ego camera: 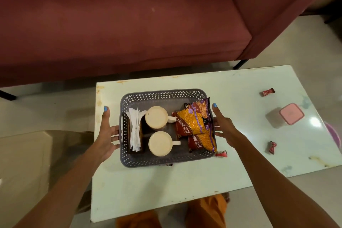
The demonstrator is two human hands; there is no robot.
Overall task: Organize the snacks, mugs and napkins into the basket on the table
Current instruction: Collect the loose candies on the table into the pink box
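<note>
A grey perforated basket (162, 95) stands on the pale table (166, 187). Inside it, from left to right, are white napkins (135, 129) in a brown holder, two cream mugs (156, 119) (160, 143) with handles pointing right, and several orange and maroon snack packets (196, 122). My left hand (106, 135) is at the basket's left side, fingers spread near its handle. My right hand (224, 127) is at the right side, fingers spread against the rim. Neither hand clearly grips the basket.
Three small red wrapped candies lie on the table: one (221, 154) by the basket's right corner, one (268, 92) far right, one (272, 147) near right. A pink lidded box (291, 113) stands at the right. A maroon sofa (129, 24) is behind the table.
</note>
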